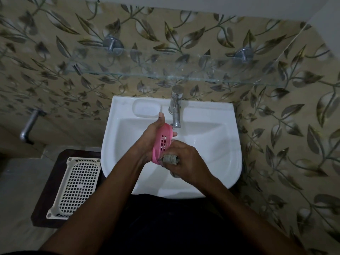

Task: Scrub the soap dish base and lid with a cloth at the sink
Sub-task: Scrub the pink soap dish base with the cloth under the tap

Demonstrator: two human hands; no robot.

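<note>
Over the white ceramic sink [217,162], I hold the pink plastic soap dish piece [162,142] in my left hand [152,137]. My fingers are closed around its curved back. It stands on its edge, and the slotted inner side with small rectangular holes faces right. My right hand [185,159] is closed tight on a crumpled grey cloth [170,160], which presses against the near end of the dish.

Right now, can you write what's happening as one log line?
step: scrubbing | left hand: holds pink soap dish piece | right hand: presses grey cloth on it | place: over white sink
</note>
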